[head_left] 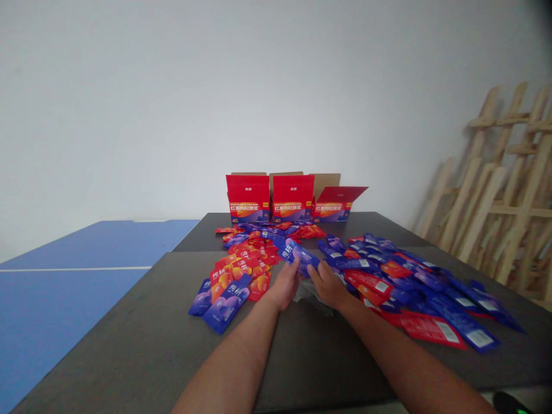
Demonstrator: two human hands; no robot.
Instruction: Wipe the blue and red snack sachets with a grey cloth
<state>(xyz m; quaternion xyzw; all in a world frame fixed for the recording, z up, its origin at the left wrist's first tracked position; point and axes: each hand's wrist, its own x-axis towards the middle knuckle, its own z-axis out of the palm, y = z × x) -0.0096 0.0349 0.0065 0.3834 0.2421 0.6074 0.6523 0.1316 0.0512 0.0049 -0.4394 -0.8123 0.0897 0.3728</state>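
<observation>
A blue sachet with white lettering is held up between both hands above the dark table. My left hand grips its lower left edge, and my right hand pinches its right end. Beneath the hands lies a crumpled greyish cloth or plastic piece, partly hidden. On the left is a pile of red sachets, with a blue sachet at its near edge. To the right spreads a larger heap of mixed blue and red sachets.
Three red cartons with raised flaps, a left one, a middle one and a right one, stand at the back of the dark table. A blue ping-pong table adjoins on the left. Wooden frames lean at the right wall.
</observation>
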